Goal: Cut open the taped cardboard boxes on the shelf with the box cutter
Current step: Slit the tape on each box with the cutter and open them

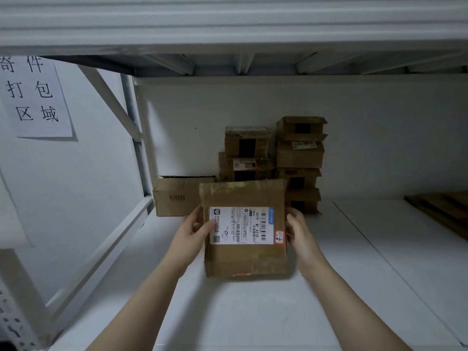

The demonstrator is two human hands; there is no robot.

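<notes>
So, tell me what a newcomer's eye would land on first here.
A flat cardboard box with a white shipping label sits dead centre, gripped at its sides by the left hand and right hand. Behind it, stacks of small taped boxes stand against the back wall; a paper sign in large characters hangs at left.

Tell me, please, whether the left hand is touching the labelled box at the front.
Touching. The head view shows the left hand gripping the labelled box at its left edge, with the thumb lying on the box's top face.
</notes>
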